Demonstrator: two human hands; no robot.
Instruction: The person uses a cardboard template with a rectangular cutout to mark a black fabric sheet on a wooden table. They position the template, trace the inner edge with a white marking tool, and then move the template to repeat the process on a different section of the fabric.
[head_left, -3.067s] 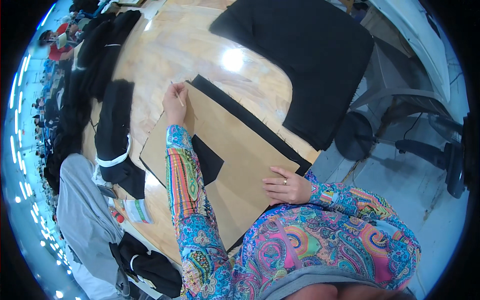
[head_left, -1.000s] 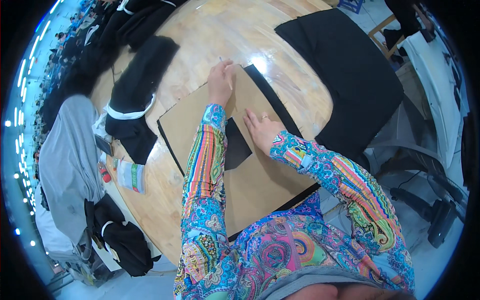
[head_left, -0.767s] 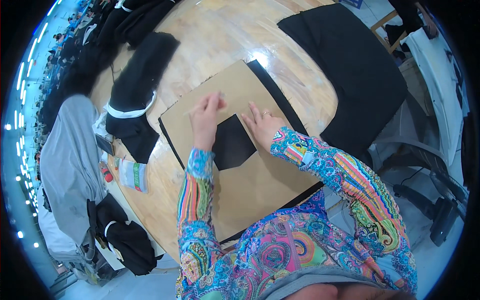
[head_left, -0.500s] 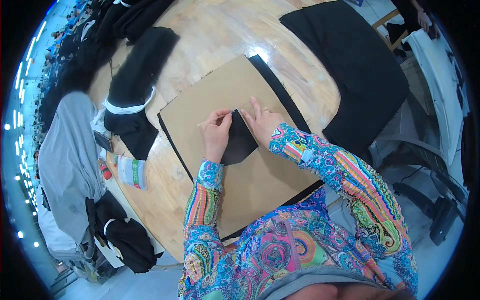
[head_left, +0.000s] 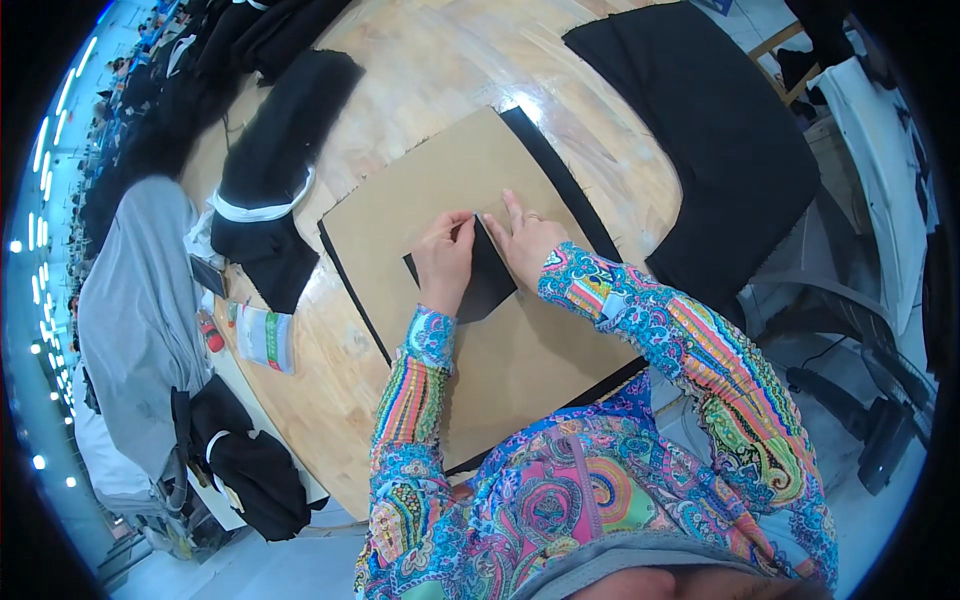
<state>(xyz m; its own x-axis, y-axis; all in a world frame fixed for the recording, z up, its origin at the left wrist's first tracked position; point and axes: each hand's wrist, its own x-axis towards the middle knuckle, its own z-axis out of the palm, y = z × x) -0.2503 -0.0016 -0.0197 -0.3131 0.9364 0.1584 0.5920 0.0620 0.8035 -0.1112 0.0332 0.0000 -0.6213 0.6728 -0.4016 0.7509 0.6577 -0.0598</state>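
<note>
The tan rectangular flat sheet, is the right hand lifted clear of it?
No, the right hand rests palm-down on the tan rectangular flat sheet.

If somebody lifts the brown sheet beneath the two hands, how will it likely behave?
The brown sheet looks thin, so it is probably light for its size. Its flat lie and crisp edges suggest moderate stiffness, though its broad span might sag.

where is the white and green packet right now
In the head view, the packet lies at the left on the wooden table, just right of a small red object.
</note>
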